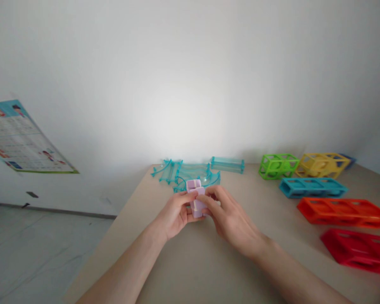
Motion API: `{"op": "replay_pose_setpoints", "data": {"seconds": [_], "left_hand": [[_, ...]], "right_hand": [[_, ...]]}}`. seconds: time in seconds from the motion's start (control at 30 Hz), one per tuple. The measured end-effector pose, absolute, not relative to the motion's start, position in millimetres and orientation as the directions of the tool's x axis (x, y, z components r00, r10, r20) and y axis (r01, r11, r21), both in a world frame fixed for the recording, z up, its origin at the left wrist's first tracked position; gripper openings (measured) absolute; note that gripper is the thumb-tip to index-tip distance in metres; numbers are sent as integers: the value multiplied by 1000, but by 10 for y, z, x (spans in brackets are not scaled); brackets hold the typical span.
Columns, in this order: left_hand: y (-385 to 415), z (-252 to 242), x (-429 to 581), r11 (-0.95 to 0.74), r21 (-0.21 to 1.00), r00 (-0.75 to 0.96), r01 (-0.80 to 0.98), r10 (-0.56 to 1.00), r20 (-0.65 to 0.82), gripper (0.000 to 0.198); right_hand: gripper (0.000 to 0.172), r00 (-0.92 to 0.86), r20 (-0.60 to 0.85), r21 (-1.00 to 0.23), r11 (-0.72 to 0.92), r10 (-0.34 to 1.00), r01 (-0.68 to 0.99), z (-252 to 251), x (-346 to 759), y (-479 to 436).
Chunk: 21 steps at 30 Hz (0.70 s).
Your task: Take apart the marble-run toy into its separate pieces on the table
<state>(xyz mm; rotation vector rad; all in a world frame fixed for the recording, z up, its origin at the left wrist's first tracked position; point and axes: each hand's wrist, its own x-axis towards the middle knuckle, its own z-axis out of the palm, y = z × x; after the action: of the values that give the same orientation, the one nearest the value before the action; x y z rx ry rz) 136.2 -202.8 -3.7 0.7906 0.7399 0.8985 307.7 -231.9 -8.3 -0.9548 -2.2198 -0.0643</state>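
Note:
A small pale purple box-like piece (197,207) with light bands is held up over the table, between both hands. My left hand (176,213) is closed around its left side and underside, with the thumb on its front. My right hand (229,215) grips the right side with thumb and fingers; some fingertips are hidden behind the piece. Just beyond the hands lie see-through teal track pieces (193,170), some curved. What the purple piece is exactly, I cannot make out.
Along the table's right side stand open-frame blocks: green (278,166), yellow (322,165), blue (313,187), orange (345,212) and red (361,251). A straight teal track (228,164) rests by the back wall. At left, the table (126,236) ends above the floor; a poster (25,139) hangs there.

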Motion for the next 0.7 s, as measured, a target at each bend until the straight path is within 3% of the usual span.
{"op": "replay_pose_setpoints", "data": {"seconds": [0.13,0.27,0.47,0.57,0.7], "left_hand": [[-2040,-18,1329,446,829,481,-338,839,-255,31],[-2064,5,1329,422,841,530,-337,824,-201,33],[-2161,30,1445,355,726,541,-588,841,27,31],[-2182,54,1466,387,688,567,-614,823,42,36],[-2172,80,1444,414,665,598,-621,799,61,36]], "right_hand": [[39,-497,618,-267,758,609,595,-47,3118,-2301],[36,-452,674,-357,794,584,493,-46,3130,-2340],[29,-254,765,-486,789,592,375,-115,3000,-2454],[31,-230,770,-481,778,595,404,-148,2948,-2460],[36,-263,784,-384,771,563,508,-135,2969,-2428]]}}
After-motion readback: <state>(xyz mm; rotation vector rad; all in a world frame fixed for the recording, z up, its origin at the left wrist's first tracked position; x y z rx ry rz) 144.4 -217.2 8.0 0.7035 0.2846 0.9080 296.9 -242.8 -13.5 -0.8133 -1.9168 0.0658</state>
